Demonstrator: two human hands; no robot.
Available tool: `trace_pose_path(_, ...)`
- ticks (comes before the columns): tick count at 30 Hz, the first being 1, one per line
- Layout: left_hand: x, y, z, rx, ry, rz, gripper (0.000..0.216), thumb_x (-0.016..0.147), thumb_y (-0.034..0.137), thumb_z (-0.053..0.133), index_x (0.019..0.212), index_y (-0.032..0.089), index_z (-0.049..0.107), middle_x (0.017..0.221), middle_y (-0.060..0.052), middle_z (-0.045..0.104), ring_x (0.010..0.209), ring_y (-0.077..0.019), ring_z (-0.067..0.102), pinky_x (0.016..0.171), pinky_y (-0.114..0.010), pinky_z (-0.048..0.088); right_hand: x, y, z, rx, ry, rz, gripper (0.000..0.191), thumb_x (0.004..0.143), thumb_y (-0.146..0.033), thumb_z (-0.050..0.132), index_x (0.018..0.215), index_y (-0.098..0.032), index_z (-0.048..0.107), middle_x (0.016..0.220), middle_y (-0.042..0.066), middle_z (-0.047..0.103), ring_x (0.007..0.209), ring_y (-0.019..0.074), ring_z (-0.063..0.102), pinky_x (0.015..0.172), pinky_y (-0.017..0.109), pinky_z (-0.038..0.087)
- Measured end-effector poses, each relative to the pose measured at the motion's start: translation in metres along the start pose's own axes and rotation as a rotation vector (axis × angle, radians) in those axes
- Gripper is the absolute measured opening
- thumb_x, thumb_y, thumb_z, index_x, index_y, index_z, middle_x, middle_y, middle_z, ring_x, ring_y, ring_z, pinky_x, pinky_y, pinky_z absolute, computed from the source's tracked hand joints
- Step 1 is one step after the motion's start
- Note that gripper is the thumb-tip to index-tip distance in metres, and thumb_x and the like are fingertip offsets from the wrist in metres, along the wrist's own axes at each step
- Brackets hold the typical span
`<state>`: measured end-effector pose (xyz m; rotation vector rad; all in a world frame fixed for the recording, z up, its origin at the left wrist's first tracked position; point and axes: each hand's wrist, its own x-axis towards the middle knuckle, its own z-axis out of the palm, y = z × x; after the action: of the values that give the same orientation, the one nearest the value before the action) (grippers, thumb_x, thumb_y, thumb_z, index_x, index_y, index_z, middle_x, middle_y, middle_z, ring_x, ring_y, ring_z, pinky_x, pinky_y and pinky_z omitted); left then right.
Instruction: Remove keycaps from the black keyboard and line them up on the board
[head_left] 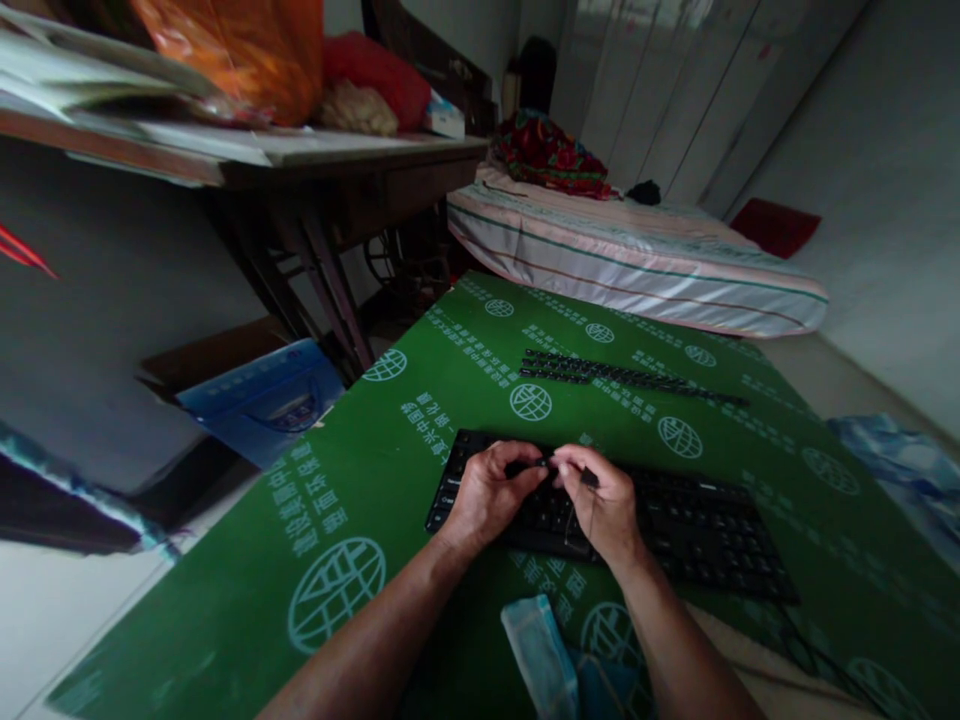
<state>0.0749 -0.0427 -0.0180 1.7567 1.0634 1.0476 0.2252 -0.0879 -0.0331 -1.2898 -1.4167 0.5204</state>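
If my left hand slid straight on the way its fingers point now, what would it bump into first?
Most likely your right hand: your left hand points toward it, over the black keyboard. Depth is unclear, so I can't judge the gap.

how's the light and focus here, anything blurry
Head view: dim, with deep shadow beneath the wooden table and glare high on the pale panels; same head view: keyboard lettering mostly unreadable, the small dark piece at the fingertips of the left hand too indistinct to identify, the blue bundle at the right edge soft.
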Motion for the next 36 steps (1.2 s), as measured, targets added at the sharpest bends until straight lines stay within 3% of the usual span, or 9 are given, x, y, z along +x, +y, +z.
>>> trace_pose_path(5,0.002,-0.002,-0.001,-0.102,-0.004,-0.042,0.013,0.068,0.024,0.067,0.079,0.017,0.068,0.076,-0.002,0.069,0.073,-0.0167,0.064,0.07,-0.025,0.05,0.003,-0.009,0.002,-0.095,-0.078,-0.154,0.024,0.078,-0.013,0.052,0.098,-0.021,0.063,0.089,0.004,0.067,0.082,0.0157,0.063,0.075,0.027,0.051)
trace_pose_path(14,0.004,-0.003,-0.006,-0.21,-0.03,-0.08,0.012,0.067,0.025,0.069,0.074,0.016,0.064,0.073,-0.001,0.066,0.07,-0.0147,0.061,0.067,-0.023,0.049,0.005,-0.007,0.006,-0.121,-0.098,-0.215,0.026,0.077,-0.012,0.055,0.099,-0.021,0.063,0.091,0.005,0.068,0.084,0.0159,0.064,0.076,0.026,0.052)
trace_pose_path(23,0.004,-0.004,-0.008,-0.195,-0.037,-0.067,0.009,0.069,0.026,0.066,0.069,0.016,0.065,0.079,-0.004,0.069,0.077,-0.018,0.064,0.074,-0.027,0.05,0.005,-0.008,0.007,-0.155,-0.133,-0.177,0.028,0.078,-0.011,0.053,0.102,-0.023,0.062,0.093,0.005,0.068,0.085,0.0167,0.063,0.077,0.027,0.052)
trace_pose_path(36,0.003,-0.006,-0.009,-0.166,-0.039,-0.053,0.006,0.072,0.024,0.065,0.074,0.017,0.065,0.083,-0.004,0.07,0.08,-0.0182,0.065,0.076,-0.028,0.051,0.014,-0.022,0.0,-0.453,-0.232,-0.167,0.023,0.081,-0.015,0.053,0.098,-0.025,0.064,0.086,0.004,0.069,0.078,0.0174,0.064,0.072,0.026,0.05)
